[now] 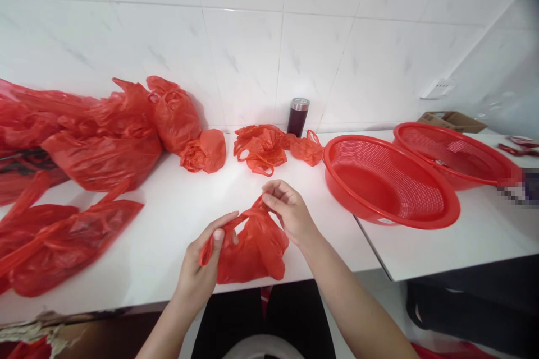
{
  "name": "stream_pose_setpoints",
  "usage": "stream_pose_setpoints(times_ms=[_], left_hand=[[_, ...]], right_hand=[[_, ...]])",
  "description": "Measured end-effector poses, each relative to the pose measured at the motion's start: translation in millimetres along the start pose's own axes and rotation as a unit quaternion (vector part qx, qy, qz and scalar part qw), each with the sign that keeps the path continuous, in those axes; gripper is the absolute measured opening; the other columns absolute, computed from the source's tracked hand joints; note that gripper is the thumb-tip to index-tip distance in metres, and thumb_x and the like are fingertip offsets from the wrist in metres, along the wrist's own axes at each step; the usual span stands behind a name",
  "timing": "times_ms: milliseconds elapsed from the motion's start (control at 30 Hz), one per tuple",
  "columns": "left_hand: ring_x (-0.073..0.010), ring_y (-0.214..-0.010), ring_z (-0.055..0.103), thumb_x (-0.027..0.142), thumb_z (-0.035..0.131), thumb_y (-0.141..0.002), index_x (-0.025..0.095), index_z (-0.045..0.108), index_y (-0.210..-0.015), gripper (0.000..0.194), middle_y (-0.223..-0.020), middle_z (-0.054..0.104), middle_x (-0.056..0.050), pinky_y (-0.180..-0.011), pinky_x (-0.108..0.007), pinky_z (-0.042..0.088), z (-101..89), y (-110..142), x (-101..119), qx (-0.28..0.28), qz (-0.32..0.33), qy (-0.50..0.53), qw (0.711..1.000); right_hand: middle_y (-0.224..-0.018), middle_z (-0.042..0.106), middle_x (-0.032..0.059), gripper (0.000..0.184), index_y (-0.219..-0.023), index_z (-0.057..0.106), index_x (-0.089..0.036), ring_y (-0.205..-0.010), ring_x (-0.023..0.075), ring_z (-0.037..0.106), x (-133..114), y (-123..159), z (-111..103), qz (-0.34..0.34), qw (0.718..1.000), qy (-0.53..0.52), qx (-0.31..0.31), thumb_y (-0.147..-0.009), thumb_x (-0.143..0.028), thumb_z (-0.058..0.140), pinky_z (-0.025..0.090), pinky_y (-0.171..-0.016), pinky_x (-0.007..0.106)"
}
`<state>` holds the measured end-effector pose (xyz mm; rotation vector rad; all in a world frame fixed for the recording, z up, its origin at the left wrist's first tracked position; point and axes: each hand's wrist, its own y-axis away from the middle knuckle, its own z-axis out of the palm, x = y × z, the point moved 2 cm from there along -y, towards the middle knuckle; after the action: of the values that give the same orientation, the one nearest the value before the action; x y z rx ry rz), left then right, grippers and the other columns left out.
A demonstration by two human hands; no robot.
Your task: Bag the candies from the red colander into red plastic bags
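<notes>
A red plastic bag (255, 249) lies at the near edge of the white table, directly in front of me. My left hand (206, 258) is closed on one of its handles, thumb pressed against the fingers. Pinched between the fingertips of my right hand (288, 207) is the gathered top of the same bag. The film between both hands is twisted and stretched, with a gap under it. What the bag contains, if anything, I cannot make out.
Filled red bags (109, 151) crowd the left side. Crumpled red bags (265, 146) lie near the wall, beside a dark thermos (297, 118). To the right stand a red sieve basket (391, 179), another basket (455, 151) and a cardboard box (452, 120). Another person is partly visible at far right.
</notes>
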<state>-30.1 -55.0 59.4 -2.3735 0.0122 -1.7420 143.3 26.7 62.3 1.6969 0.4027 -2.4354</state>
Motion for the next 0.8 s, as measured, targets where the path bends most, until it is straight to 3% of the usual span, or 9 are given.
stream_pose_setpoints(times_ms=[100, 167, 233, 333, 433, 567, 667, 800], left_hand=[[-0.0228, -0.111, 0.057, 0.049, 0.042, -0.094, 0.022, 0.065, -0.116, 0.042, -0.118, 0.065, -0.007, -0.09, -0.034, 0.05, -0.5, -1, -6, 0.03, -0.006, 0.014, 0.999], [-0.0233, -0.106, 0.06, 0.052, 0.043, -0.093, 0.02, 0.065, -0.114, 0.044, -0.12, 0.064, -0.009, -0.082, -0.035, 0.055, -3.3, -2, -17, 0.047, -0.037, 0.034, 0.998], [-0.0231, -0.1, 0.062, 0.053, 0.043, -0.092, 0.018, 0.065, -0.11, 0.046, -0.115, 0.066, -0.01, -0.078, -0.036, 0.057, -5.9, -3, -30, 0.063, -0.07, 0.062, 0.994], [-0.0218, -0.096, 0.064, 0.054, 0.041, -0.092, 0.017, 0.063, -0.108, 0.046, -0.109, 0.066, -0.01, -0.085, -0.039, 0.055, -4.4, -8, -47, 0.107, -0.092, 0.087, 0.986], [-0.0207, -0.099, 0.064, 0.053, 0.035, -0.095, 0.019, 0.059, -0.113, 0.045, -0.113, 0.064, -0.01, -0.092, -0.04, 0.051, 8.9, -14, -54, 0.119, -0.074, 0.057, 0.989], [-0.0202, -0.119, 0.055, 0.046, 0.024, -0.099, 0.022, 0.051, -0.123, 0.044, -0.129, 0.058, -0.01, -0.098, -0.036, 0.045, 29.9, -25, -57, 0.094, -0.026, -0.092, 0.991], [-0.022, -0.103, 0.063, 0.046, 0.027, -0.098, 0.026, 0.055, -0.122, 0.043, -0.112, 0.067, -0.007, -0.086, -0.034, 0.048, 30.8, -36, -61, 0.053, -0.038, -0.162, 0.985], [-0.0212, -0.071, 0.063, 0.047, 0.025, -0.097, 0.03, 0.057, -0.121, 0.043, -0.087, 0.07, -0.004, -0.064, -0.03, 0.044, 13.4, -51, -67, 0.03, -0.066, -0.262, 0.962]], right_hand=[[-0.086, 0.048, -0.0026, 0.018, -0.09, 0.05, -0.024, -0.072, 0.0097, 0.055, 11, -14, -23, -0.05, 0.983, 0.068, 0.163, -0.079, -0.034, 0.059, 0.054, -0.065, 0.025], [-0.089, 0.045, -0.0024, 0.017, -0.086, 0.043, -0.024, -0.072, 0.0093, 0.053, 21, -22, -45, -0.06, 0.958, 0.113, 0.258, -0.08, -0.035, 0.054, 0.055, -0.062, 0.025], [-0.092, 0.043, -0.0016, 0.016, -0.086, 0.04, -0.024, -0.072, 0.0094, 0.052, 31, -26, -61, -0.056, 0.944, 0.135, 0.294, -0.081, -0.035, 0.05, 0.055, -0.061, 0.026], [-0.098, 0.047, 0.0006, 0.02, -0.098, 0.044, -0.024, -0.077, 0.0119, 0.055, 43, -22, -59, -0.05, 0.949, 0.165, 0.264, -0.085, -0.038, 0.049, 0.055, -0.066, 0.03], [-0.102, 0.054, 0.0034, 0.026, -0.104, 0.053, -0.024, -0.09, 0.0165, 0.057, 56, -9, -29, -0.056, 0.947, 0.258, 0.182, -0.085, -0.041, 0.056, 0.051, -0.084, 0.037], [-0.103, 0.059, 0.0069, 0.019, -0.105, 0.056, -0.021, -0.096, 0.0196, 0.058, 73, 4, 1, -0.103, 0.882, 0.453, 0.083, -0.089, -0.03, 0.052, 0.048, -0.086, 0.036], [-0.101, 0.064, 0.0053, 0.017, -0.106, 0.056, -0.02, -0.092, 0.0167, 0.061, 76, 6, -7, -0.128, 0.87, 0.474, 0.05, -0.093, -0.022, 0.045, 0.049, -0.083, 0.031], [-0.099, 0.069, 0.0031, 0.016, -0.102, 0.06, -0.022, -0.09, 0.0167, 0.064, 70, 3, -36, -0.144, 0.85, 0.507, 0.016, -0.095, -0.028, 0.046, 0.048, -0.082, 0.029]])
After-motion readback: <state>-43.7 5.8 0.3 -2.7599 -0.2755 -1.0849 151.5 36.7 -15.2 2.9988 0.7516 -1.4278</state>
